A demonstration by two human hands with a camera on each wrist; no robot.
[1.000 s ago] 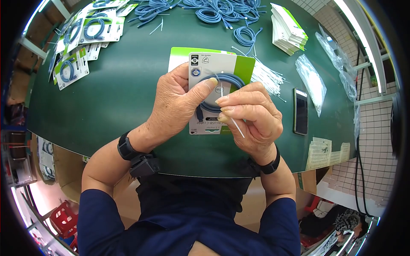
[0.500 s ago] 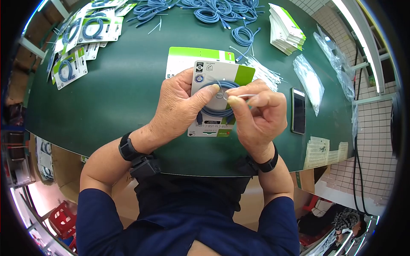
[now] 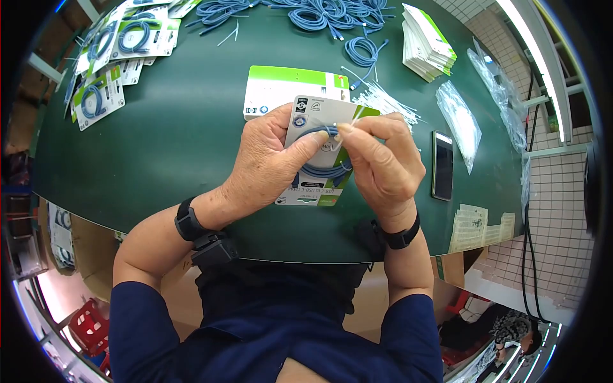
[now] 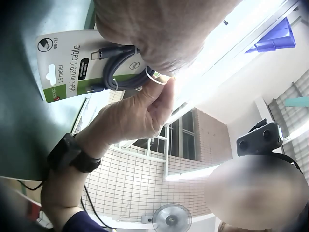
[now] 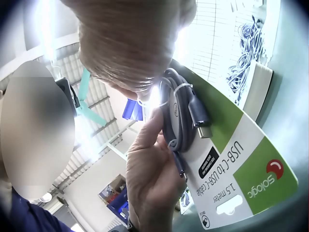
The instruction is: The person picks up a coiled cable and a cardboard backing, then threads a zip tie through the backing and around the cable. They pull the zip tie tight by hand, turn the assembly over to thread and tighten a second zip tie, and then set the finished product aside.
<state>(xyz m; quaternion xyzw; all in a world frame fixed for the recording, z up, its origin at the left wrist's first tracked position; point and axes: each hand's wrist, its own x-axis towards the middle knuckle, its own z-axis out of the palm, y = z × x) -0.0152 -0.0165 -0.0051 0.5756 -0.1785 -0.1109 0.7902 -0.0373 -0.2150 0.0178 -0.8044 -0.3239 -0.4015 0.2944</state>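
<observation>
My left hand (image 3: 265,150) grips a white-and-green USB-C cable card (image 3: 317,110), its thumb pressing a coiled blue cable (image 3: 324,171) against the front. The fingertips of my right hand (image 3: 388,153) pinch a thin white cable tie (image 3: 359,117) at the coil's upper right, and the tie's end sticks up past them. In the left wrist view the tie (image 4: 154,77) makes a loop by the coil (image 4: 116,65). Both metal plugs show in the right wrist view, one plug (image 5: 203,129) lying over the card's front (image 5: 224,181).
Behind the held card lies another stack of cards (image 3: 262,89). Loose white ties (image 3: 389,105) and a blue cable coil (image 3: 362,52) are beyond my right hand, a phone (image 3: 442,166) to its right. Finished-looking cards with cables (image 3: 96,102) pile up at left; a card stack (image 3: 426,45) stands back right.
My right hand has turned and shifted up toward the coil's top. The tie's end pointed down, then right, and now points up. My left hand keeps its grip on the card.
</observation>
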